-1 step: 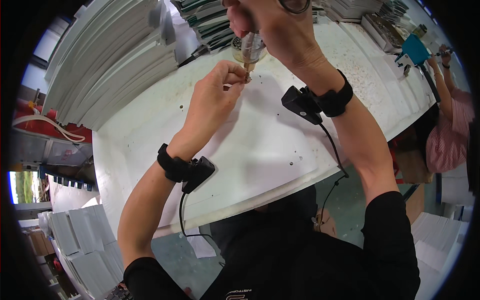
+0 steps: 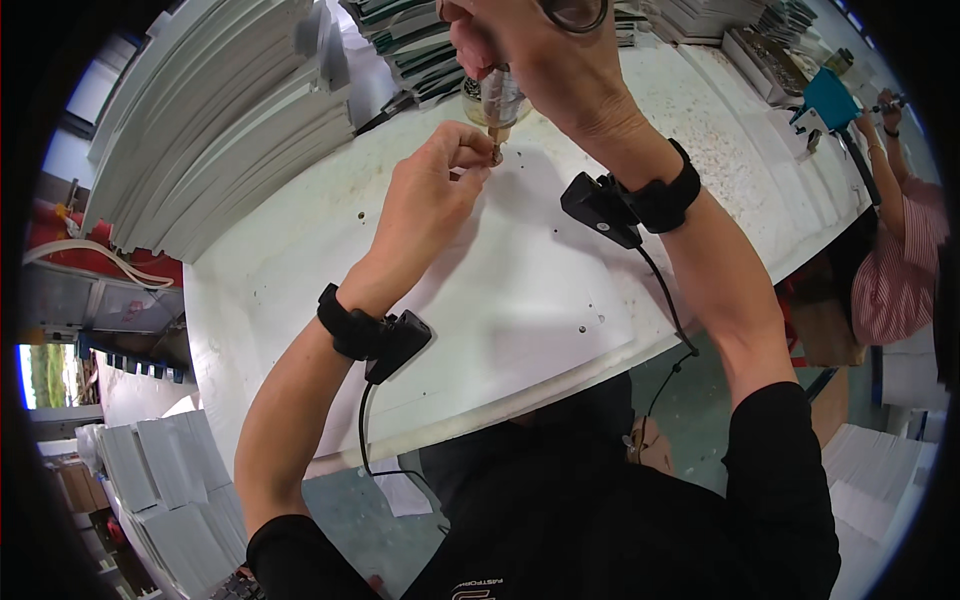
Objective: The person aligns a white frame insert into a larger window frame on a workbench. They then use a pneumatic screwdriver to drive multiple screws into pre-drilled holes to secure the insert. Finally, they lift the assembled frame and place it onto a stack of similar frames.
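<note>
A white panel (image 2: 530, 270) lies flat before me on the worktable, with small dark holes or marks in it. Near its far edge my left hand (image 2: 430, 195) pinches a small metal-looking piece (image 2: 496, 157), too small to make out. My right hand (image 2: 565, 65) is wrapped around an upright driver-like tool (image 2: 494, 105) with a pale, partly see-through lower end. The tool's tip meets the small piece at my left fingertips. Its upper part is mostly hidden by my hand and the frame's edge. Behind the tool stands a clear jar (image 2: 473, 88) of small dark pieces.
Tall stacks of white panels (image 2: 230, 130) rise at the left. Dark-edged stacks (image 2: 410, 50) stand at the back. A tray of small pieces (image 2: 765, 60) sits far right, by a teal container (image 2: 828, 98). A person in a striped shirt (image 2: 900, 270) works at the right.
My right hand and the tool have shifted very slightly left. My left hand keeps its pinch in nearly the same place.
</note>
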Demonstrator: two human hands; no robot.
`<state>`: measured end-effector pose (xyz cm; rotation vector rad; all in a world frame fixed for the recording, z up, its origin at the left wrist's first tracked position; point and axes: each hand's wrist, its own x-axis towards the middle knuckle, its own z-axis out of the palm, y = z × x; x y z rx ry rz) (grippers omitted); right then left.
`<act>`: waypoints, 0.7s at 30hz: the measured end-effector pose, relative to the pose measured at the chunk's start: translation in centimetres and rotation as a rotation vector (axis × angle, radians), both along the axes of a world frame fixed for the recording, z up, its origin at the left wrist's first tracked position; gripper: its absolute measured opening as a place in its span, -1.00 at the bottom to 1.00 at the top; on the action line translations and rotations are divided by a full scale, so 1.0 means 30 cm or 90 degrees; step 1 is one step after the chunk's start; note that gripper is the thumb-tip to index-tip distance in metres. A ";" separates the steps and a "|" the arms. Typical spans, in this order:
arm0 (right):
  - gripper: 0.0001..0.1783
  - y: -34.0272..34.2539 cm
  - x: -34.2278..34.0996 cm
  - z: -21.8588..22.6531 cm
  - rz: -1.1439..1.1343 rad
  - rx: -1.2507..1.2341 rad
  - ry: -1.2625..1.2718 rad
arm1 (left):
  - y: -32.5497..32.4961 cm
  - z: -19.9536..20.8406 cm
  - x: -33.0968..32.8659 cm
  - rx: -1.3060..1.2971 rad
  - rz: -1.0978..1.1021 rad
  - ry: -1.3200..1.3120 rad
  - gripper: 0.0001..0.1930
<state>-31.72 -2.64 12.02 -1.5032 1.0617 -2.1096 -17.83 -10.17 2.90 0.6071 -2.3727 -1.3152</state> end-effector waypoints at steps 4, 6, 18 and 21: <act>-0.88 -0.023 -0.017 -0.038 -0.039 0.031 0.060 | -0.016 -0.048 -0.032 -0.013 -0.006 -0.003 -0.78; -0.88 -0.026 -0.024 -0.047 -0.033 0.031 0.043 | -0.025 -0.061 -0.039 -0.017 -0.017 0.001 -0.75; -0.78 -0.036 -0.070 -0.068 0.007 0.096 0.016 | -0.033 -0.020 -0.010 0.044 -0.045 -0.037 -0.65; -0.72 -0.033 -0.065 -0.066 0.011 0.140 0.020 | -0.042 -0.013 0.023 0.085 -0.041 -0.025 -0.61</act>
